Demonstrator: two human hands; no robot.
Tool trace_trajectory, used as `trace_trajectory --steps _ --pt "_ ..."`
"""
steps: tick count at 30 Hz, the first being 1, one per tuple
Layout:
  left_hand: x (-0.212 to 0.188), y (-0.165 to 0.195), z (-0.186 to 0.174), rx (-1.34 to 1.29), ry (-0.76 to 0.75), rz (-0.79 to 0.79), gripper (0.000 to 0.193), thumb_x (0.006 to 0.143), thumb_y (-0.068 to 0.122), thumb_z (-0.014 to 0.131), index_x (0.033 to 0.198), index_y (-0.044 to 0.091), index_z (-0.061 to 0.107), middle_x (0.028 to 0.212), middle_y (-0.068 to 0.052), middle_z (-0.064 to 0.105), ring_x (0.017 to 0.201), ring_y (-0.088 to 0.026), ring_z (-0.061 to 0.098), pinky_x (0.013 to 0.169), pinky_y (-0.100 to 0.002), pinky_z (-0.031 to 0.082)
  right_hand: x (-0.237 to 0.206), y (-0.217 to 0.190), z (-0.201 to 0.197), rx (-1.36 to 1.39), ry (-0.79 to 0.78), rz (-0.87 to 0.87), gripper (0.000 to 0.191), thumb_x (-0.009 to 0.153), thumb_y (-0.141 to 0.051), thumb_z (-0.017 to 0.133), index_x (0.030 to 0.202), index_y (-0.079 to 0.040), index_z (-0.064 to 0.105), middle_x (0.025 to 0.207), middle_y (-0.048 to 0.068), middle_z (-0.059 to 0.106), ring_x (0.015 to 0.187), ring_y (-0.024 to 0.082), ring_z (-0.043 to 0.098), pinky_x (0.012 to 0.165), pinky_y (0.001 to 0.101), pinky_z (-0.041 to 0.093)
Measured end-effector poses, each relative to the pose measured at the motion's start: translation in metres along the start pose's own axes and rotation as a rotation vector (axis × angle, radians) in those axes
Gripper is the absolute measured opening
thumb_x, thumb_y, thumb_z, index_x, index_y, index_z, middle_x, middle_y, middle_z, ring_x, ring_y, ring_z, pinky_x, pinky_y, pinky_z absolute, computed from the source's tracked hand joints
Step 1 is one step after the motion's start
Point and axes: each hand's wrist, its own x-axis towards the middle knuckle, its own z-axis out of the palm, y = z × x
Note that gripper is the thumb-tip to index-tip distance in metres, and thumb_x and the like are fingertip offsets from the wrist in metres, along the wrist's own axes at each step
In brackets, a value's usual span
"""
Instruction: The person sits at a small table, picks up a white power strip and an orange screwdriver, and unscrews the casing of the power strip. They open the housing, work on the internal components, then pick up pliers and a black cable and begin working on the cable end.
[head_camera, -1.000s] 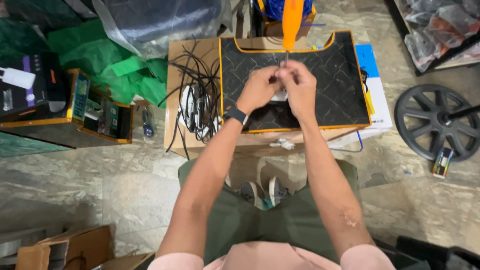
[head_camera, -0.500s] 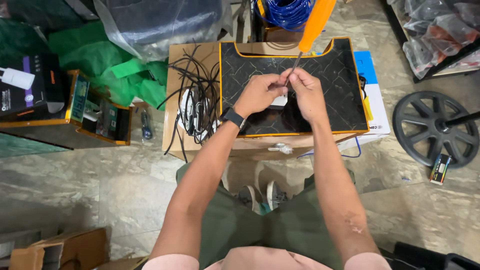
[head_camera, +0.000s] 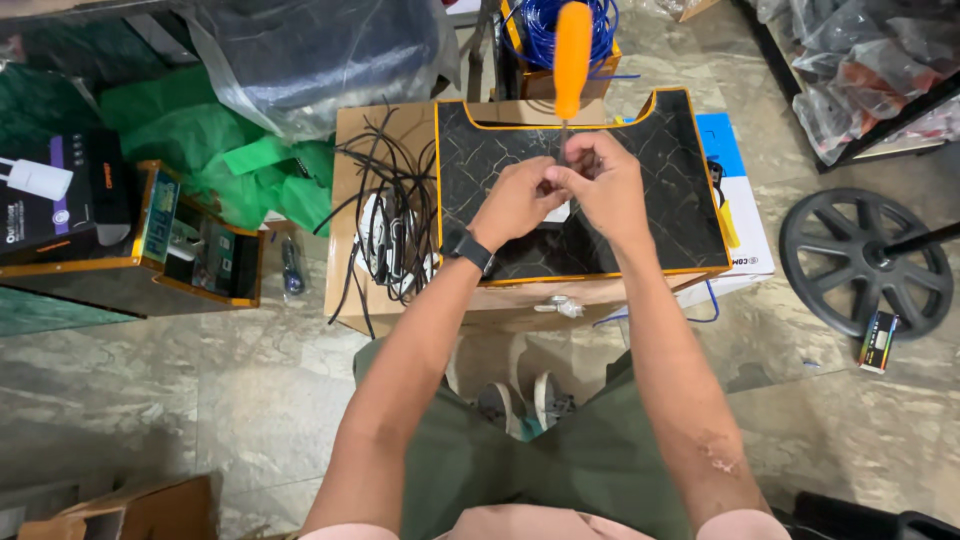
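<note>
1. One dark mat (head_camera: 660, 210) laid over a cardboard box (head_camera: 370, 160) in front of the knees, serving as a work surface.
2. Tangled black cables (head_camera: 385, 225) heaped at the mat's left, within reach.
3. Both hands brought together over the mat: left hand (head_camera: 515, 200) pinching a small part, too hidden to identify; right hand (head_camera: 605, 185) gripping an orange-handled screwdriver (head_camera: 572, 50) upright, tip down between the fingers.

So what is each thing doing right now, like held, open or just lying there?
Left hand: pinching a small thing, hidden.
Right hand: holding the screwdriver's shaft.
Orange-handled screwdriver: upright, handle up.
Black mat: lying flat on the box.
Black cables: tangled, loose.
Orange-edged box: open.
</note>
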Motion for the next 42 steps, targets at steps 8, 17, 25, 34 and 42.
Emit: trace_trajectory --steps 8,17,25,34,42 --pt "-0.006 0.006 -0.004 -0.015 -0.036 0.027 0.025 0.077 0.008 0.082 0.096 0.004 0.067 0.084 -0.01 0.066 0.075 -0.029 0.068 0.07 -0.039 0.055 -0.011 0.012 0.003 -0.054 0.02 -0.09 0.015 0.097 0.004 0.07 0.113 0.004 0.072 0.095 0.005 0.072 0.085 0.009 0.068 0.077 0.0248 0.055" --pt "-0.008 0.015 -0.004 0.072 -0.092 0.05 0.02 0.078 0.006 0.079 0.095 0.005 0.068 0.092 -0.012 0.073 0.095 -0.035 0.068 0.083 -0.043 0.055 -0.022 0.035 0.011 0.231 0.112 0.038 0.017 0.106 0.001 0.054 0.119 0.002 0.065 0.095 0.002 0.064 0.086 0.008 0.059 0.079 0.0236 0.051" --pt "-0.004 0.02 -0.007 0.064 -0.111 0.098 0.014 0.086 -0.003 0.067 0.098 0.005 0.07 0.094 -0.012 0.073 0.09 -0.034 0.07 0.077 -0.041 0.056 -0.011 0.065 -0.004 0.96 0.262 0.276 0.012 0.108 -0.006 0.047 0.116 -0.002 0.055 0.093 0.006 0.055 0.07 0.014 0.049 0.067 0.0309 0.045" --pt "0.008 0.015 -0.01 0.152 -0.222 0.13 0.02 0.083 -0.006 0.064 0.1 0.004 0.067 0.094 -0.014 0.068 0.094 -0.037 0.067 0.08 -0.043 0.053 -0.011 0.069 -0.006 0.872 0.194 0.367 0.014 0.105 -0.005 0.047 0.113 -0.001 0.057 0.088 0.004 0.054 0.064 0.01 0.043 0.057 0.0271 0.039" --pt "-0.008 0.023 0.012 0.39 -0.088 0.143 0.031 0.08 -0.007 0.062 0.107 0.008 0.065 0.104 -0.014 0.058 0.101 -0.039 0.06 0.085 -0.045 0.051 -0.015 0.064 0.003 0.629 0.25 0.303 0.009 0.106 -0.012 0.057 0.107 -0.003 0.059 0.077 -0.002 0.054 0.058 0.006 0.046 0.05 0.0225 0.036"
